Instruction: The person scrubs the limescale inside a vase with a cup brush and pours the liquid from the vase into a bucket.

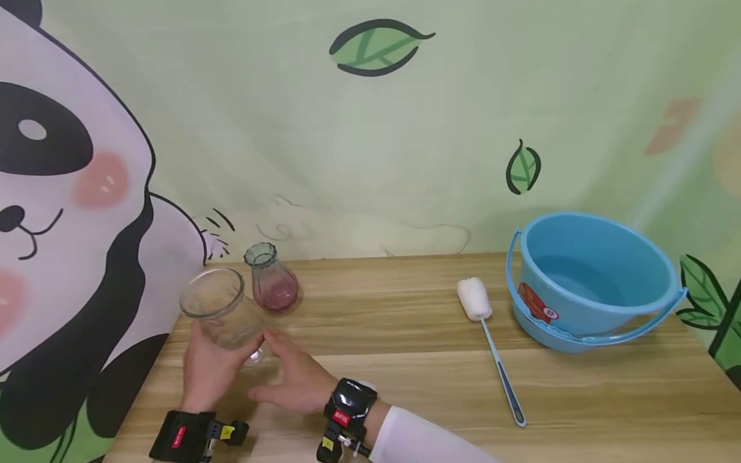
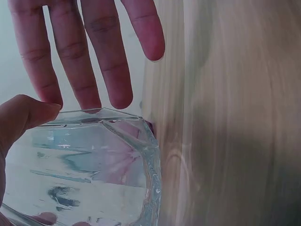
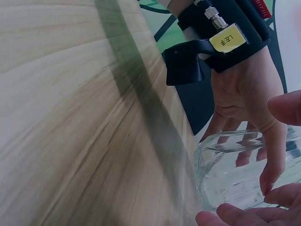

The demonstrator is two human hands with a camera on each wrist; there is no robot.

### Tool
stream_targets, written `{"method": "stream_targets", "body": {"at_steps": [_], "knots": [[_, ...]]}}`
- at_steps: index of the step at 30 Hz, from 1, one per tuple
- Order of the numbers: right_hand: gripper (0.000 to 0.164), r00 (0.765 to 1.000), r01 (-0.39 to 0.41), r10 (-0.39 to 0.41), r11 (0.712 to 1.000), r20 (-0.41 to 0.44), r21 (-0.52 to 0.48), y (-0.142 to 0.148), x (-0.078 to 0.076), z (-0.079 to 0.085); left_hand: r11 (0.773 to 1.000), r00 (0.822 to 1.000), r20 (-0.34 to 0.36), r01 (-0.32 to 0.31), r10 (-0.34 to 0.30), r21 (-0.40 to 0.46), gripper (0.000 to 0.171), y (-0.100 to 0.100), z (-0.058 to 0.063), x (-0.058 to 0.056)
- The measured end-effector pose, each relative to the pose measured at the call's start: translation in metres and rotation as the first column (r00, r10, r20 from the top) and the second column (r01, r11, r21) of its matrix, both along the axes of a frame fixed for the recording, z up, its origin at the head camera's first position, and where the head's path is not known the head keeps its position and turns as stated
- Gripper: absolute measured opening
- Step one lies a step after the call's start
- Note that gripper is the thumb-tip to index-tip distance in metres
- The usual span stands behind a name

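Observation:
A clear glass vase (image 1: 240, 321) with a wide rim leans to the upper left above the table. My left hand (image 1: 211, 370) grips it, the thumb in front and the other fingers behind the glass, which shows through in the right wrist view. From the right, my right hand (image 1: 303, 379) reaches to the lower part of the vase. Its fingers (image 2: 113, 61) are nearly straight in the left wrist view, tips at the glass edge; whether they press on it I cannot tell. A small fluted vase (image 1: 273, 283) with a purple base stands just behind.
On the wooden table (image 1: 405, 386) lies a white sponge brush (image 1: 475, 299) with a blue-grey handle, right of the middle. A blue bucket (image 1: 602, 270) with its handle lowered stands at the right. A printed cloth (image 1: 405, 161) with a panda hangs behind.

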State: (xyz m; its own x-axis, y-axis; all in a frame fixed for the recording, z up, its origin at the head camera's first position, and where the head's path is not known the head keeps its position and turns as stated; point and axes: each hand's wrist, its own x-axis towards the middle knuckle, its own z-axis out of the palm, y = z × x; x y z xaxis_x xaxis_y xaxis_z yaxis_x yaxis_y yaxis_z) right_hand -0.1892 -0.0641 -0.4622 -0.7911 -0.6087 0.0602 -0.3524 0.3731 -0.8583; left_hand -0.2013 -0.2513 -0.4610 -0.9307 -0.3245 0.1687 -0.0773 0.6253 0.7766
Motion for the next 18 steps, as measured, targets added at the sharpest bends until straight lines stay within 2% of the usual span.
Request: {"method": "stream_targets", "body": {"at_steps": [11,18], "knots": [[0.096,0.999,-0.035,0.038,0.995,-0.030,0.093,-0.019,-0.015,0.002,0.998,0.998,-0.008,-0.056,0.056,-0.002,0.101,-0.015,-0.008,-0.005],[0.096,0.999,-0.038,0.036,0.990,0.014,0.139,-0.025,-0.020,0.003,0.998,0.999,0.008,-0.053,0.053,0.013,0.109,-0.023,-0.013,-0.008]]}}
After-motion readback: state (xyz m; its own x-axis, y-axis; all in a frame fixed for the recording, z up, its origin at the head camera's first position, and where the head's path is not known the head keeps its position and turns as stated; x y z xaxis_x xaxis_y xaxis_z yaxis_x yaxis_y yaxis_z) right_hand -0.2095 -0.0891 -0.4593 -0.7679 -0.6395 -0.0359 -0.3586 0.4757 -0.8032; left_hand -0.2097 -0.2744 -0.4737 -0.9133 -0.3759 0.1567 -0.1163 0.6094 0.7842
